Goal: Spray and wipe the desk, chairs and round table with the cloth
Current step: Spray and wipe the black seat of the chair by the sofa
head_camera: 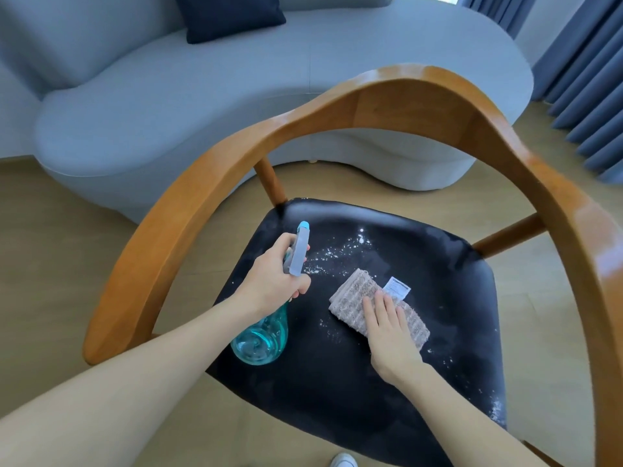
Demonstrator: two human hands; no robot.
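Observation:
A wooden chair point(397, 96) with a curved back rail and a black seat point(354, 382) fills the head view. White spray droplets speckle the seat. My left hand point(273, 281) grips the neck of a teal spray bottle point(261, 338) with a grey trigger head, its nozzle pointing away over the seat. My right hand point(387, 328) presses flat, fingers straight, on a folded beige cloth point(357, 294) lying on the seat. A white label sticks out of the cloth beside my fingertips.
A pale blue curved sofa point(202, 112) with a dark cushion point(229, 15) stands just behind the chair. Blue curtains point(586, 79) hang at the right. The floor point(50, 247) is light wood. A white shoe tip point(344, 461) shows at the bottom edge.

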